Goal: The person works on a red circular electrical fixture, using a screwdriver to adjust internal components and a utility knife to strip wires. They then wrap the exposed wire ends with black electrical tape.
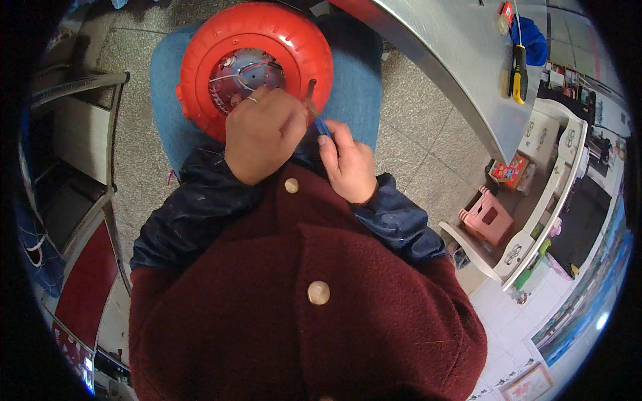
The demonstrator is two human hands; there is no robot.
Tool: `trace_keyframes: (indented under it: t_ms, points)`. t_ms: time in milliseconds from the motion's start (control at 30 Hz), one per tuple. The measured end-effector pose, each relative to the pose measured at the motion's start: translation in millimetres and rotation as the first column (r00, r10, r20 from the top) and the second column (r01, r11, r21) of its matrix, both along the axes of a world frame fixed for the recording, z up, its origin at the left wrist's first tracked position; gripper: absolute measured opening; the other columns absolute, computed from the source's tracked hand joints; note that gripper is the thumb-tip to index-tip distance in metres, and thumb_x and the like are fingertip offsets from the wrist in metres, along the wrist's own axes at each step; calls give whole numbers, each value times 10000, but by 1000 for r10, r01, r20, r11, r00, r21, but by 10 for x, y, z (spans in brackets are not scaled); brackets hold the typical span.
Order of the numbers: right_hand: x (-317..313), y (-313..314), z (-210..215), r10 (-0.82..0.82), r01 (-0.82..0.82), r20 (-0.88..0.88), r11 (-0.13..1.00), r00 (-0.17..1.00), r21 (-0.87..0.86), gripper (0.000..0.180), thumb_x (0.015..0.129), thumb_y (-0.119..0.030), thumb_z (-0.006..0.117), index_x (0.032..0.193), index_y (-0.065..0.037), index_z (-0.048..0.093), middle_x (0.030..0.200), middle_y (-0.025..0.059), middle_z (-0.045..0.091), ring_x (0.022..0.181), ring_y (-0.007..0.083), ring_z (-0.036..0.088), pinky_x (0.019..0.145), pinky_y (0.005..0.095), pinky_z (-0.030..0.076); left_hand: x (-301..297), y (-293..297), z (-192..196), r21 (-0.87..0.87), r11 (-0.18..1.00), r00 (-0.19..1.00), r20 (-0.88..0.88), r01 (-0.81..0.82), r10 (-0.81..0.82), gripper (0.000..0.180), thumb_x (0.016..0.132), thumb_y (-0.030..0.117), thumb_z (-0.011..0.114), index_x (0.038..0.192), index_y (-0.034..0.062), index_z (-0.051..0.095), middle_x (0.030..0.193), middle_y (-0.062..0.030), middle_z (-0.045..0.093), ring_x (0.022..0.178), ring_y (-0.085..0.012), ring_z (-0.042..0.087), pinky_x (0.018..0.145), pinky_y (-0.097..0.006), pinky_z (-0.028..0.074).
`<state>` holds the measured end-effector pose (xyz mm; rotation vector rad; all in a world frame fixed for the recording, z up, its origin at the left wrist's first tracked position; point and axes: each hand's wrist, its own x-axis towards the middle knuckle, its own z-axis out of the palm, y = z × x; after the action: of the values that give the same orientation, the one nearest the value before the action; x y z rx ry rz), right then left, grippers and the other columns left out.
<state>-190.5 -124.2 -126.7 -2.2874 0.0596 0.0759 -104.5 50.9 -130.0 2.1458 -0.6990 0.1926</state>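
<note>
Across my jeans-covered lap lies a round red plastic housing (304,40). Its round middle opening shows a metal inside part (231,63) with thin white and red wires. My left hand (264,134) is closed over the lower right edge of that opening, knuckles up; what its fingers hold is hidden. Just to its right, my right hand (349,164) grips a slim blue-handled tool (322,126) between thumb and fingers. The tool's far end reaches toward the housing's lower right rim, beside my left hand; its exact kind is unclear.
A metal-topped table (441,50) stands at the right, bearing a yellow-and-black screwdriver (519,77) and a blue cloth (531,41). Beyond it are a pink plastic stool (487,217) and white drawers (540,137). A metal-framed rack (110,134) stands at the left.
</note>
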Motion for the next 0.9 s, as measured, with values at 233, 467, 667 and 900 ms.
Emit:
trace_keyframes:
  t_ms: [233, 467, 667, 900]
  points:
    - [5, 2, -73, 21, -22, 39, 999, 999, 36, 237, 979, -170, 596, 1197, -77, 579, 757, 210, 685, 708, 422, 683, 614, 510, 535, -27, -1, 40, -11, 1000, 998, -58, -22, 22, 54, 818, 91, 684, 839, 90, 635, 805, -80, 633, 750, -311, 635, 629, -428, 518]
    - [-86, -28, -82, 20, -20, 34, 1000, 999, 3, 235, 979, -165, 597, 1194, -74, 575, 762, 205, 686, 714, 417, 685, 619, 500, 538, -50, -8, 13, 29, 999, 999, -49, -22, 23, 48, 835, 103, 671, 825, 87, 627, 776, -97, 635, 723, -317, 644, 633, -436, 522]
    - [1, 22, -117, 21, -23, 34, 998, 999, 61, 230, 980, -159, 594, 1194, -80, 574, 791, 205, 690, 724, 416, 687, 619, 500, 536, -63, -38, -22, 46, 998, 999, -24, -32, 34, 72, 851, 112, 665, 817, 78, 611, 734, -118, 623, 701, -328, 645, 623, -445, 524]
    - [-13, 20, -178, 45, -48, 90, 999, 995, 24, 229, 970, -147, 609, 1183, -70, 572, 784, 205, 689, 722, 408, 688, 612, 490, 538, -78, -38, -34, 67, 997, 997, -66, -33, 37, 128, 885, 123, 655, 796, 69, 581, 718, -143, 609, 688, -341, 642, 597, -450, 511]
